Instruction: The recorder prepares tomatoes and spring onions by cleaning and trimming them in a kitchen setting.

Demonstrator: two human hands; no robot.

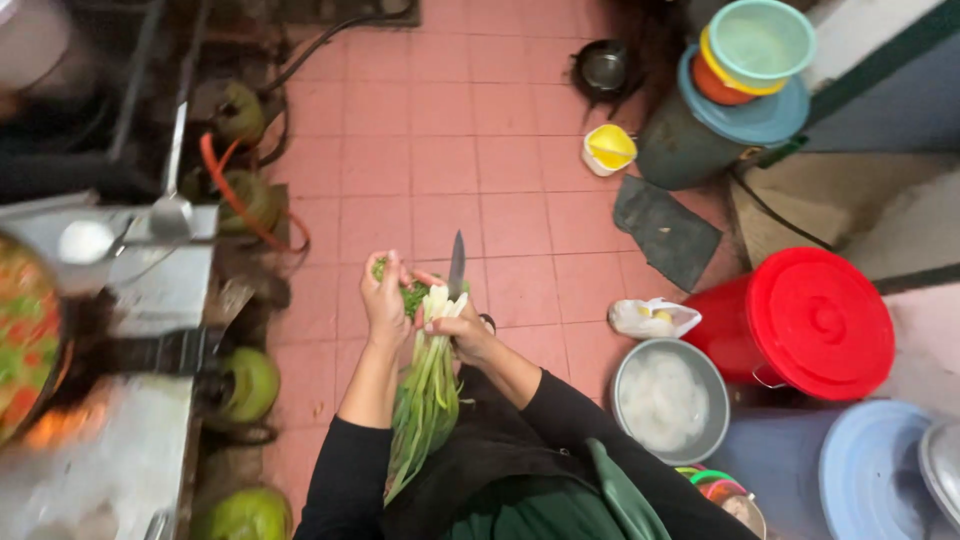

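Dark sleeves and a green cloth are sitting closest to the lens, both forearms reaching out over the pink tiled floor point(440, 150). Left hand point(385, 300) is clenching its grip around the pale root end of a bunch of spring onions point(428, 400), long green leaves hanging down from the grip toward the body. Right hand point(462, 328) is gripping a knife point(457, 262) by the handle, blade pointing up and away, standing just right of the left grip and touching or nearly touching the bunch top. Small bits of chopped green are sitting between the two grips.

Risks as I'm reading it:
- cutting is happening in mid-air with no surface under the bunch, so the blade is working close to the left fingers; one slip puts it into thumb or fingertips
- leaves are hanging loose, so stalks could be sliding out of the left grip onto the floor
- offcuts are dropping onto tiles, making a slip hazard underfoot

Right of the right grip: steel bowl of white stuff point(668, 400), red lidded bucket point(800, 320), white plastic bag point(652, 318). Left of the left grip: metal surface point(160, 290) with a ladle point(170, 205), pan of red-green food point(25, 340), green gas cylinders point(250, 385) below
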